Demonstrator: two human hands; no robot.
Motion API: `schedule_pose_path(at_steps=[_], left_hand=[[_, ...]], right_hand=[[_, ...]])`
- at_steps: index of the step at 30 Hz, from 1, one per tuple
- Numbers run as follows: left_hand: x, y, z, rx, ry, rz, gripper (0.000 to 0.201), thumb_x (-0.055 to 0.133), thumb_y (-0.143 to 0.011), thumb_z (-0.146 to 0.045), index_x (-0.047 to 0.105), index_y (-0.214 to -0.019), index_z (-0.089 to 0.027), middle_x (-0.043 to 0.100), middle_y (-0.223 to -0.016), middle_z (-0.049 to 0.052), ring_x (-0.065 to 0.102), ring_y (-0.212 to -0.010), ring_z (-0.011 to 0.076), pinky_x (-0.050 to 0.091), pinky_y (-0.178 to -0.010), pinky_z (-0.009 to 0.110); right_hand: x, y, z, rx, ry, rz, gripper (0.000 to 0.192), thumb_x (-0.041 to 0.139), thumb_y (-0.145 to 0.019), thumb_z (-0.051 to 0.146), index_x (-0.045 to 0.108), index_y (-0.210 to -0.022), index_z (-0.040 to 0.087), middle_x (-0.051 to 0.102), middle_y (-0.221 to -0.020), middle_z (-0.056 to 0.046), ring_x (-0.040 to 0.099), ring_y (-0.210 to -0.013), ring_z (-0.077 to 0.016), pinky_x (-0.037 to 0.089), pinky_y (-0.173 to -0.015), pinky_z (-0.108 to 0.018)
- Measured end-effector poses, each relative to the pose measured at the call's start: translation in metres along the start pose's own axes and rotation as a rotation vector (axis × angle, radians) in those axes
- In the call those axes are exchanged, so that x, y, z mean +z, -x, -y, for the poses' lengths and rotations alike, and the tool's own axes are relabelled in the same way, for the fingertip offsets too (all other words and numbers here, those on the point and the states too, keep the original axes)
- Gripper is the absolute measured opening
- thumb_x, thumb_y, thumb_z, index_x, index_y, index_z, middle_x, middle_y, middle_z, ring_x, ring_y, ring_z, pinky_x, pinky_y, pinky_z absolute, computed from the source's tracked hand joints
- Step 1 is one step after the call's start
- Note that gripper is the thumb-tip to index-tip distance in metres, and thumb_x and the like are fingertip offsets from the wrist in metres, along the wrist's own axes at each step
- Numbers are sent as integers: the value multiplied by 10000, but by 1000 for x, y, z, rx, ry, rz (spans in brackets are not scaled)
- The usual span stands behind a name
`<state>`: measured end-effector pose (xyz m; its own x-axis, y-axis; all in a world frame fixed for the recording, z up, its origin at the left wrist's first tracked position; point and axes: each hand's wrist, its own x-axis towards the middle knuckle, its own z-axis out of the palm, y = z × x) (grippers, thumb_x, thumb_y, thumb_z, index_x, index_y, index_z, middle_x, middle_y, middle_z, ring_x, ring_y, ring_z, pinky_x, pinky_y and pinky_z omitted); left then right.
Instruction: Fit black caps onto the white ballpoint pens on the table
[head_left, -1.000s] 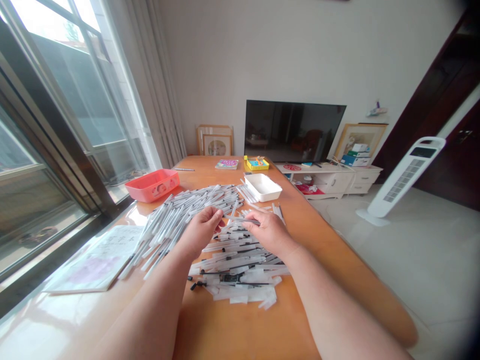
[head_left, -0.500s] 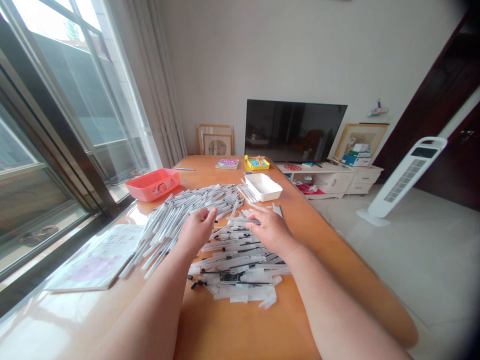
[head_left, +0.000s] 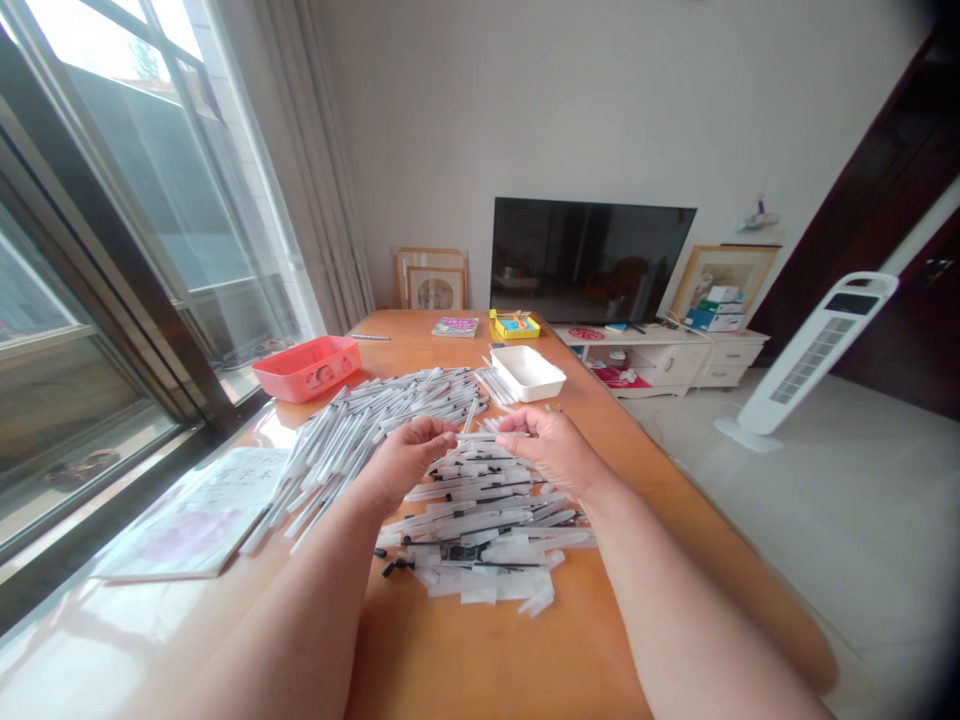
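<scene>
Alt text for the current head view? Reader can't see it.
A person's right hand pinches a slim, pale pen part, its end by the left hand, over loose pen pieces on a wooden table. Many pens lie heaped to the left, with a red plastic basket and white tray beyond.

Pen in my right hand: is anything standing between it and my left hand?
Nothing visible. The pen in your right hand points at your left hand, its end close by; whether they touch is too small to tell. Loose pen parts lie on the table.
</scene>
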<state>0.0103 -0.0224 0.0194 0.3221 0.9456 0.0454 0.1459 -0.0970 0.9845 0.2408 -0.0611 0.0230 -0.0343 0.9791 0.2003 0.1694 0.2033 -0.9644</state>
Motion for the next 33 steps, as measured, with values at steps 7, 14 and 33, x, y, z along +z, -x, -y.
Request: schedule_pose_path(at_steps=[7,14,33], left_hand=[[0,-7,11,25,-210,-165,296,684,-795,-431,732,-978,-204,679,-752,-3,540,-621,138,416,-620,259],[2,-17,28,273,-750,-182,263,537,-909,-336,737,-1030,-213,739,-1038,75,645,-934,231,479,-869,350],[17,-12,24,188,-1203,-64,522,318,-1007,-582,742,-1127,-302,679,-1189,121,546,-1192,362,266,-1073,616]], right_hand=[[-5,-5,1,12,-232,-214,334,817,-717,438,658,-873,189,550,-659,45,466,-600,-113,361,-563,-244],[-13,-12,-1,-92,-387,-491,374,854,-693,449,598,-767,188,521,-649,56,442,-584,-89,377,-566,-227],[-10,-23,-41,-30,304,-474,192,698,-732,390,659,-790,211,619,-650,28,527,-599,-152,391,-576,-261]])
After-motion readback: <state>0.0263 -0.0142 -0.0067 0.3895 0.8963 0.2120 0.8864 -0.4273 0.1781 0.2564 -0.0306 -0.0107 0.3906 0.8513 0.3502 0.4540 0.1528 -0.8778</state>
